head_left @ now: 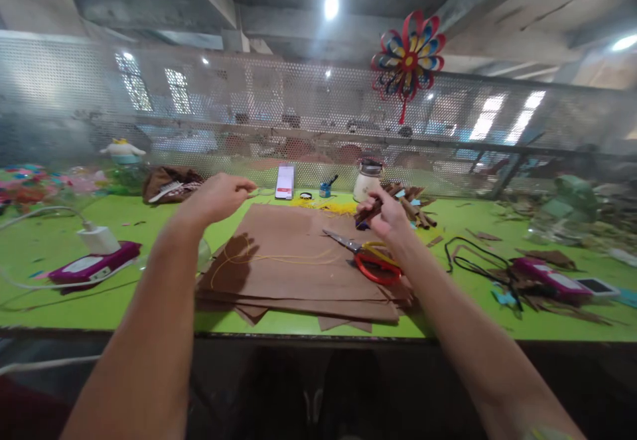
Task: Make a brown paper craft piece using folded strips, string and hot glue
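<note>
My left hand (223, 196) is raised over the back left of the brown sheets, fingers pinched together. A thin pale strand seems to stick out from its fingertips, too fine to name. My right hand (387, 216) is closed around a dark brown rolled piece (367, 213) near the sheets' back right corner. Below it, scissors (378, 267) with red and yellow handles lie on the stack of brown sheets (293, 287), blades pointing back left. A loose yellow thread (279, 257) curves across the top sheet under the shadow of my left hand.
Behind the stack are a phone (284, 182), a small blue pot (325, 190), yellow threads (338, 208), a white jar (367, 181) and brown rolls (418, 211). Purple power strips (97, 264) (550, 279) with cables flank the sheets. A perforated screen (308, 108) rises behind the green table (293, 326).
</note>
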{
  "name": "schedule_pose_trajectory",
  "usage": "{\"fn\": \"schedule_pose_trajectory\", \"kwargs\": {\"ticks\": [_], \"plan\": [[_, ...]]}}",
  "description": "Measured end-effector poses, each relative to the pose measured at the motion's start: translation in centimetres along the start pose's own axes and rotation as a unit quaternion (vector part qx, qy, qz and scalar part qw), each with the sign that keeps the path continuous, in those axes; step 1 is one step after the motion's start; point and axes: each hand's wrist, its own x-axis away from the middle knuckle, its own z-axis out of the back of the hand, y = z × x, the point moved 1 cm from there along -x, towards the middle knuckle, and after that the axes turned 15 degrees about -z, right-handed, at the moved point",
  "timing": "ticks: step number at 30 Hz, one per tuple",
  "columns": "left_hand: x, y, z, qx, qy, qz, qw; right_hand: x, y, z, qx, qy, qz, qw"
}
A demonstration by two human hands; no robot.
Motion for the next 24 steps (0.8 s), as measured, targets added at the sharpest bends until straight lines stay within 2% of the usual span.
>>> {"fn": "schedule_pose_trajectory", "kwargs": {"ticks": [1, 3, 4, 6, 7, 9, 11, 14, 17, 20, 22, 24], "plan": [[0.0, 0.3, -1.3, -0.004, 0.033, -0.007, 0.999, 0.1, 0.8, -0.3, 0.001, -0.003, -0.002, 1.000], [0.0, 1.1, -4.9, 0.032, 0.025, -0.014, 0.999, 0.5, 2.3, -1.0, 0.002, -0.014, -0.010, 1.000], [0.0, 1.6, -6.9, 0.071, 0.009, -0.015, 0.997, 0.7, 2.8, -1.4, 0.003, -0.019, -0.014, 1.000], [0.2, 2.3, -11.1, 0.245, -0.061, 0.036, 0.967, 1.0, 3.8, -2.0, 0.012, -0.024, -0.015, 1.000], [0.5, 2.6, -12.9, 0.288, -0.074, 0.063, 0.953, 1.2, 4.2, -2.2, 0.022, -0.021, -0.010, 0.999], [1.3, 2.6, -15.8, 0.317, -0.093, 0.104, 0.938, 1.2, 4.9, -2.1, 0.044, -0.002, 0.009, 0.999], [2.3, 2.3, -17.7, 0.300, -0.096, 0.110, 0.943, 0.9, 5.5, -1.6, 0.063, 0.031, 0.031, 0.997], [3.5, 1.5, -19.2, 0.277, -0.138, 0.090, 0.947, 0.4, 6.1, -0.5, 0.079, 0.068, 0.044, 0.994], [3.8, 1.0, -19.6, 0.211, -0.150, 0.035, 0.965, 0.1, 6.3, 0.0, 0.100, 0.073, 0.049, 0.991], [3.7, 0.9, -19.3, 0.112, -0.183, -0.064, 0.975, 0.0, 6.4, -0.1, 0.103, 0.063, 0.056, 0.991], [3.7, 1.0, -18.8, 0.071, -0.215, -0.140, 0.964, 0.1, 6.3, -0.2, 0.101, 0.046, 0.038, 0.993], [3.7, 1.0, -17.9, 0.050, -0.240, -0.189, 0.951, 0.3, 5.8, -0.3, 0.104, 0.031, 0.020, 0.994]]}}
